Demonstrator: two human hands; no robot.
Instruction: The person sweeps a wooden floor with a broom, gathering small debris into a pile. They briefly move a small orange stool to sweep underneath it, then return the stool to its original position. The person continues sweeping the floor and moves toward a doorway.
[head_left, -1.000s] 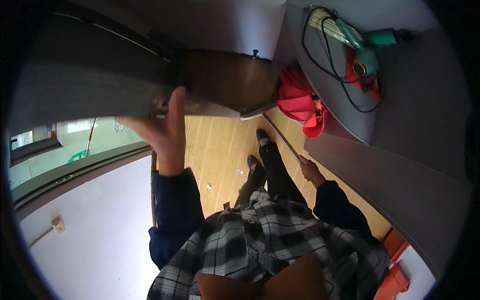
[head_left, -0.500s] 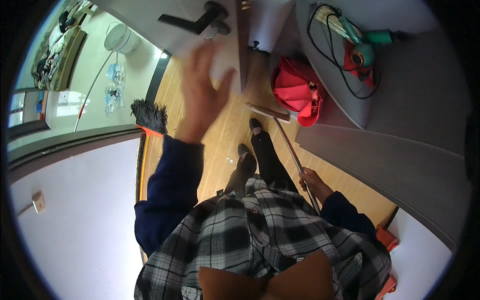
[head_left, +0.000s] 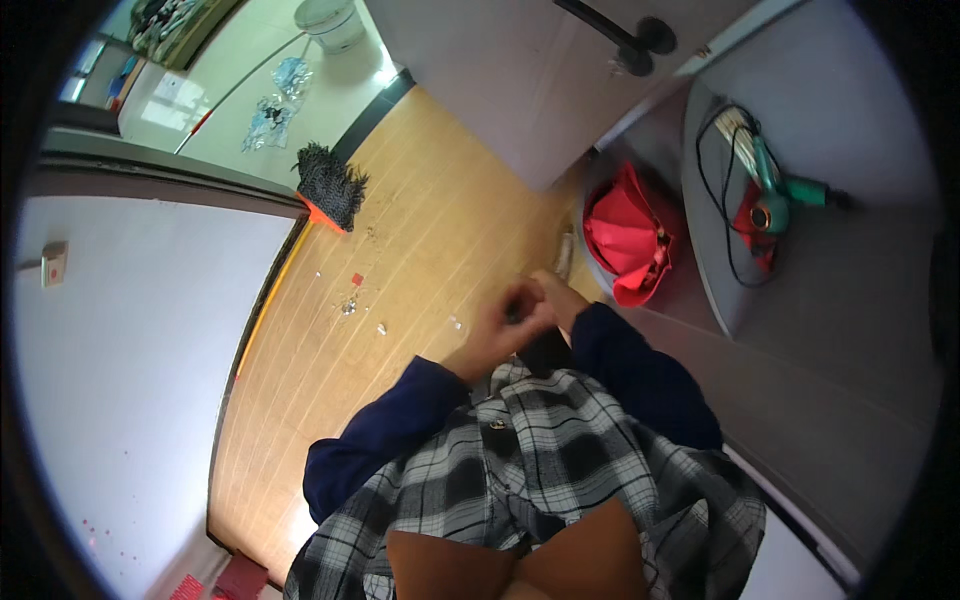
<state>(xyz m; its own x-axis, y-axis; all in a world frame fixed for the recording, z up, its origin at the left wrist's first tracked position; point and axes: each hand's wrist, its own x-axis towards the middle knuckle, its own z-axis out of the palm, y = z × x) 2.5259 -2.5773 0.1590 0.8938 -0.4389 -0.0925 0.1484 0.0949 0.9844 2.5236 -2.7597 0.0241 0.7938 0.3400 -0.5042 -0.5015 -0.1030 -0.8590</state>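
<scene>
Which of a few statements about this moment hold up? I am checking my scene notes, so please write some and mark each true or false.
1. Both hands, the left hand and the right hand, are together in front of the chest. True.
2. The broom head lies on the grey shelf. False: it rests on the wooden floor by the doorway.
3. A green hair dryer with a black cord lies on the grey shelf. True.
4. The red bag hangs from the door handle. False: it sits low beside the shelf, below the door.
5. Small scraps are scattered on the floor. True.
</scene>
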